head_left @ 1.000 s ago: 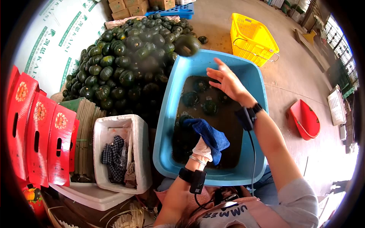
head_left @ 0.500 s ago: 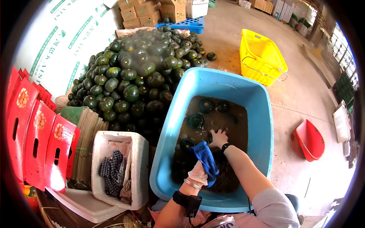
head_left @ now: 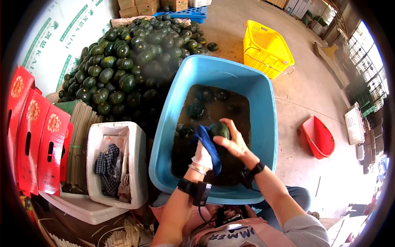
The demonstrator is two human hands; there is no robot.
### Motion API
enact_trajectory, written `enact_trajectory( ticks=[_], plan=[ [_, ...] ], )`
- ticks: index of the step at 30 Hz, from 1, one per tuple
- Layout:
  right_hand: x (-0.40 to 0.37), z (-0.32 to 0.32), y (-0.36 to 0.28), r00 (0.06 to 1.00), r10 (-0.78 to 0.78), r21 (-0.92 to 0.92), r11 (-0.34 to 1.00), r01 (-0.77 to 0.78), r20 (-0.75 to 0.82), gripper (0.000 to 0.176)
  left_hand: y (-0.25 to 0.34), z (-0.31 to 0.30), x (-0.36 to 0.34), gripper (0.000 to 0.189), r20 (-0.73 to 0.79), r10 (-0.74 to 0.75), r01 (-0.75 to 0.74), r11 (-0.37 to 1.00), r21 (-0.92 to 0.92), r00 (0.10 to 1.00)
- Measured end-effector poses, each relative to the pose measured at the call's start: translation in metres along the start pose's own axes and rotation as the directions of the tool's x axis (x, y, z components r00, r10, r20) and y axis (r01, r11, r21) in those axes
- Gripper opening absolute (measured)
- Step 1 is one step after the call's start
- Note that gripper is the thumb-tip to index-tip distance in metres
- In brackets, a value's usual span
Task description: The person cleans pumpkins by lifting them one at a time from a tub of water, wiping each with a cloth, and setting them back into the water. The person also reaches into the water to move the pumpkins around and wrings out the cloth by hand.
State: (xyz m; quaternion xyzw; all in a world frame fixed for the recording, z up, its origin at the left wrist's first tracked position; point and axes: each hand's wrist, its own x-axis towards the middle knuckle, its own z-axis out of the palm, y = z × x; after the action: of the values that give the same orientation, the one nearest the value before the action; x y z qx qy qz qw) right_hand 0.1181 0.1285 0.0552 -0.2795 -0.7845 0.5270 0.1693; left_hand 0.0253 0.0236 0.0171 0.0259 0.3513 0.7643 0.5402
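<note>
A dark green pumpkin (head_left: 221, 130) is held above the murky water in the large blue tub (head_left: 268, 123). My right hand (head_left: 235, 142) grips it from the right, thumb and fingers curved round it. My left hand (head_left: 202, 157), in a pale glove, is closed on a blue cloth (head_left: 210, 148) that meets the pumpkin's left side. Other pumpkins float at the tub's far end, among them one dark pumpkin (head_left: 196, 110). The cloth hides part of my left fingers.
A big heap of pumpkins (head_left: 123, 66) lies beyond the tub to the left. A white foam box (head_left: 140, 164) with checked cloths stands left, near red cartons (head_left: 51, 148). To the right are a yellow basket (head_left: 267, 49) and a red basin (head_left: 317, 138).
My right hand, spread at the water before, has come up holding a pumpkin. My left hand has brought the blue cloth against it. The whole view has shifted slightly.
</note>
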Motion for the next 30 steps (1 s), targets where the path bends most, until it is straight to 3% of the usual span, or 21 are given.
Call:
enact_trajectory(
  ticks=[1,3,4,5,7,8,9,12,14,15,17,18,19,21,22,23,25,27,28,29,30],
  plan=[
    [-0.013,0.007,-0.006,0.999,-0.005,0.100,0.995,0.001,0.039,0.080,-0.021,-0.040,0.027,0.060,0.064,-0.030,0.047,0.960,-0.277,0.997],
    [-0.035,0.021,-0.022,0.994,-0.107,-0.125,0.986,0.106,0.002,0.082,0.006,-0.035,0.021,0.041,0.008,-0.089,0.088,0.953,-0.289,0.996],
    [-0.037,0.024,-0.023,0.992,-0.120,-0.119,0.986,0.116,-0.032,0.083,-0.021,-0.085,0.048,0.057,0.291,-0.042,0.160,0.905,-0.394,0.956],
    [-0.035,0.022,-0.020,0.977,-0.209,-0.150,0.968,0.200,-0.046,0.082,-0.040,-0.102,0.068,0.058,0.476,0.137,0.140,0.854,-0.501,0.869],
    [-0.020,0.016,-0.020,0.969,-0.223,-0.316,0.931,0.180,-0.103,0.082,0.002,0.004,-0.010,0.055,0.037,0.054,-0.042,0.963,-0.267,0.998],
    [-0.011,0.013,-0.025,0.955,-0.258,-0.478,0.864,0.161,-0.144,0.081,-0.012,-0.004,-0.004,0.055,0.100,-0.058,0.091,0.928,-0.361,0.993],
    [0.001,0.010,-0.019,0.952,-0.272,-0.574,0.806,0.143,-0.144,0.082,-0.040,-0.030,0.006,0.053,-0.001,-0.190,0.178,0.922,-0.343,0.982],
    [0.004,-0.010,-0.039,0.880,-0.465,-0.590,0.685,0.428,0.099,0.089,-0.009,-0.006,-0.011,0.053,0.089,-0.052,0.077,0.952,-0.295,0.995],
    [-0.005,-0.020,-0.062,0.818,-0.493,-0.576,0.591,0.565,0.296,0.092,0.001,-0.009,-0.008,0.050,0.184,0.038,0.020,0.952,-0.306,0.982],
    [-0.010,-0.019,-0.064,0.785,-0.513,-0.564,0.554,0.613,0.349,0.093,0.009,-0.011,-0.002,0.041,0.161,0.062,-0.019,0.966,-0.259,0.985],
    [-0.012,-0.026,-0.060,0.750,-0.600,-0.376,0.651,0.660,0.277,0.094,0.014,-0.013,0.002,0.035,0.112,0.064,-0.047,0.988,-0.150,0.992],
    [-0.020,-0.023,-0.050,0.847,-0.531,-0.109,0.840,0.532,0.041,0.092,0.018,-0.006,0.004,0.032,0.016,-0.029,0.032,0.965,-0.260,0.999],
    [-0.027,-0.012,-0.044,0.921,-0.351,0.252,0.888,0.385,-0.170,0.086,0.013,-0.004,0.007,0.032,0.010,-0.030,0.032,0.964,-0.266,0.999],
    [-0.036,0.002,-0.014,0.927,-0.049,0.497,0.833,0.243,-0.371,0.076,0.004,-0.002,0.011,0.030,0.072,0.026,0.006,0.914,-0.405,0.997],
    [-0.039,0.012,-0.005,0.926,0.116,0.597,0.791,0.132,-0.359,0.064,0.004,-0.005,0.012,0.028,0.094,0.047,-0.011,0.936,-0.353,0.994],
    [-0.046,0.025,0.003,0.904,0.301,0.657,0.753,-0.029,-0.304,0.040,0.001,-0.006,0.012,0.028,0.094,0.044,-0.009,0.938,-0.347,0.995],
    [-0.048,0.039,-0.002,0.853,0.398,0.725,0.688,-0.033,-0.338,0.035,-0.004,0.000,0.003,0.026,0.047,0.128,-0.111,0.956,-0.272,0.991],
    [-0.046,0.034,-0.006,0.868,0.324,0.674,0.739,0.017,-0.377,0.038,-0.002,0.008,-0.012,0.030,0.004,0.255,-0.255,0.962,0.094,0.967],
    [-0.047,0.027,-0.013,0.881,0.152,0.429,0.901,0.063,-0.448,0.044,0.003,0.016,-0.016,0.031,0.041,0.298,-0.300,0.934,0.196,0.954],
    [-0.047,0.020,-0.017,0.884,-0.033,0.148,0.982,0.115,-0.467,0.050,0.005,0.022,-0.018,0.032,0.081,0.334,-0.343,0.892,0.293,0.939],
    [-0.048,0.013,-0.019,0.881,-0.136,0.004,0.988,0.154,-0.454,0.055,0.004,0.019,-0.012,0.037,0.098,0.348,-0.358,0.855,0.376,0.932]
  ],
)
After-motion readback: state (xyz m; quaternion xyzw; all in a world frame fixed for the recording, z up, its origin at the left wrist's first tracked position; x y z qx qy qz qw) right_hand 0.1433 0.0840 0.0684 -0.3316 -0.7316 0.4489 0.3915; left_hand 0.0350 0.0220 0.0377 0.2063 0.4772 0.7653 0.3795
